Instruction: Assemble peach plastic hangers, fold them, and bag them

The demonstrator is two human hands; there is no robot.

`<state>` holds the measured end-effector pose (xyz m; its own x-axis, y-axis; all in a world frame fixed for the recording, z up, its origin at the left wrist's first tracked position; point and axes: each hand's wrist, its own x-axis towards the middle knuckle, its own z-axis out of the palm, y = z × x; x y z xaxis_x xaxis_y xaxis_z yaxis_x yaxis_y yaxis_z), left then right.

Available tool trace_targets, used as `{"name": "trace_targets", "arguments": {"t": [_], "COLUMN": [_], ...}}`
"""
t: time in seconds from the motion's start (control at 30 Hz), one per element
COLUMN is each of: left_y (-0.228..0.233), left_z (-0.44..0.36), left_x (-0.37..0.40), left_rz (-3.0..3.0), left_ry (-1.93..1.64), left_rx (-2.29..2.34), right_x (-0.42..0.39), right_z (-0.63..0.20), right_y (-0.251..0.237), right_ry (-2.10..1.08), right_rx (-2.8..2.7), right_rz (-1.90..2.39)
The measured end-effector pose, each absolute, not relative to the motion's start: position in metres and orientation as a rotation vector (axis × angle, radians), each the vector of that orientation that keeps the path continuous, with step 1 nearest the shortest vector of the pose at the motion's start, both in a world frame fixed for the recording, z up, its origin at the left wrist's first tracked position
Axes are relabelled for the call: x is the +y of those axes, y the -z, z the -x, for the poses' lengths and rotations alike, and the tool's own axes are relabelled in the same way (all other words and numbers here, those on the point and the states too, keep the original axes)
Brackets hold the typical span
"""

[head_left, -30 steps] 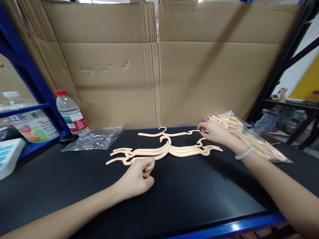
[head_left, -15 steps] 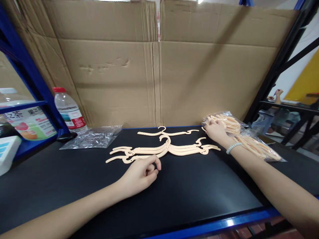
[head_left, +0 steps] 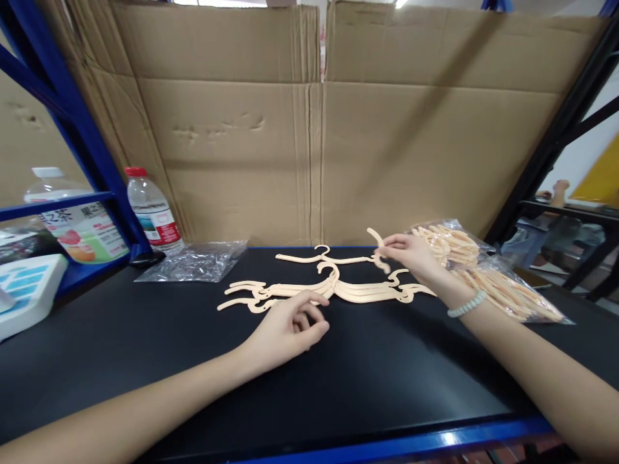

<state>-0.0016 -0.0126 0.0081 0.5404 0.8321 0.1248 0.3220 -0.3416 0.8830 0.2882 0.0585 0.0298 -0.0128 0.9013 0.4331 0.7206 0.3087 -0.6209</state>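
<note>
Cream hanger (head_left: 380, 248) pinched by right hand (head_left: 414, 258), two water bottles (head_left: 151, 209).

The right hand (head_left: 416, 256) covers most of the hanger (head_left: 380, 248) it holds. The bag of hangers (head_left: 488, 277) blurs its contents. Bottle (head_left: 152, 211) label print: illegible.

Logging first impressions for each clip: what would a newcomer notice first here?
A fan of cream plastic hangers lies mid-table on the black table, the left hand resting just in front of it. The right hand lifts one hanger beside a clear bag of hangers at the right. Tall cardboard sheets wall the back.
</note>
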Motion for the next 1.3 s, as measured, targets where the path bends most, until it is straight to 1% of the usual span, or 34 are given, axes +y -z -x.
{"name": "trace_targets", "arguments": {"t": [0.07, 0.1, 0.2, 0.27, 0.3, 0.37, 0.4, 0.5, 0.53, 0.57, 0.7, 0.83, 0.97, 1.13, 1.3], "left_y": [-0.008, -0.008, -0.008, -0.009, -0.009, -0.01, -0.011, -0.01, -0.01, -0.01, -0.012, -0.018, -0.024, -0.033, -0.04], "left_z": [-0.002, -0.004, -0.004, -0.004, -0.003, -0.003, -0.003, -0.001, -0.001, 0.0, 0.003, 0.007, 0.016, 0.028, 0.037], "left_x": [-0.014, -0.014, -0.015, -0.016, -0.016, -0.016, -0.016, -0.015, -0.014, -0.014, -0.015, -0.014, -0.005, 0.014, 0.03], "left_rz": [-1.755, -1.694, -1.601, -1.576, -1.56, -1.512, -1.482, -1.404, -1.389, -1.378, -1.328, -1.217, -1.098, -0.967, -0.873], "left_ry": [-0.785, -0.801, -0.812, -0.814, -0.819, -0.843, -0.857, -0.903, -0.914, -0.92, -0.931, -0.991, -1.136, -1.287, -1.349], "left_rx": [0.931, 0.921, 0.87, 0.852, 0.85, 0.861, 0.869, 0.873, 0.868, 0.86, 0.798, 0.721, 0.669, 0.731, 0.787], "right_x": [0.036, 0.025, -0.001, -0.001, 0.004, 0.024, 0.036, 0.069, 0.076, 0.082, 0.086, 0.084, 0.083, 0.075, 0.059], "right_z": [-0.249, -0.23, -0.19, -0.185, -0.19, -0.208, -0.221, -0.256, -0.265, -0.27, -0.273, -0.269, -0.272, -0.283, -0.29], "right_y": [-0.033, -0.034, -0.035, -0.034, -0.033, -0.029, -0.027, -0.016, -0.012, -0.009, 0.0, -0.002, -0.004, -0.004, -0.014], "right_ry": [-0.757, -0.904, -1.102, -1.124, -1.099, -0.947, -0.801, -0.199, -0.061, -0.015, 0.087, 0.181, 0.155, 0.089, 0.021], "right_rx": [-1.677, -1.678, -1.732, -1.768, -1.782, -1.817, -1.836, -2.075, -2.153, -2.183, -2.278, -2.34, -2.293, -2.162, -2.104], "right_rz": [1.132, 1.028, 0.834, 0.813, 0.827, 0.899, 0.962, 1.292, 1.39, 1.418, 1.419, 1.396, 1.346, 1.263, 1.099]}}
